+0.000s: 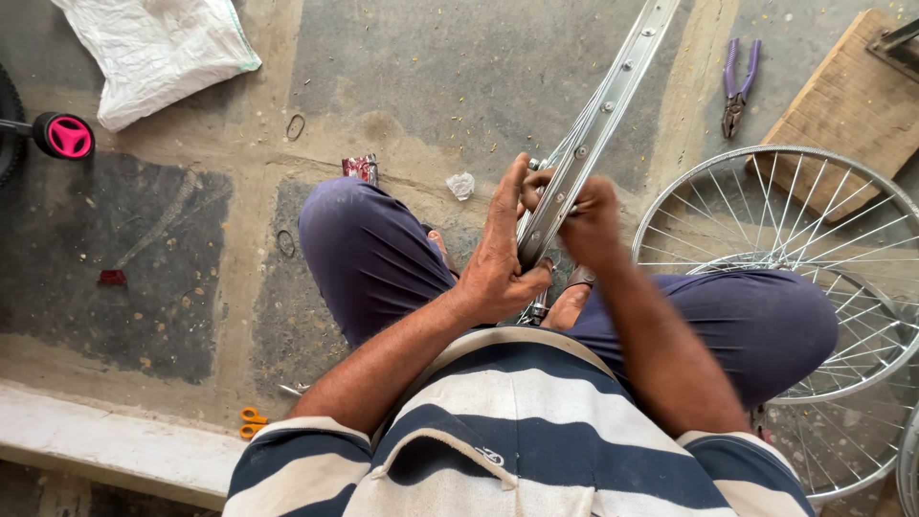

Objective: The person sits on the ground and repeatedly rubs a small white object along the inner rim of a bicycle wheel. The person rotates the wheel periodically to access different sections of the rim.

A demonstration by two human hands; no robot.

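Observation:
I sit on the floor with knees spread, holding a silver bicycle wheel rim edge-on between my legs; it runs from my lap up to the top of the view. My left hand clasps the rim's left side, thumb hooked under it. My right hand grips the rim from the right, fingers pinched at a small metal part near the spoke holes. What the fingertips pinch is too small to tell.
A spoked wheel lies flat at my right, another rim under it. Purple-handled pliers and a wooden board lie at top right. A white sack, a pink wheel hub and orange-handled scissors are on the left.

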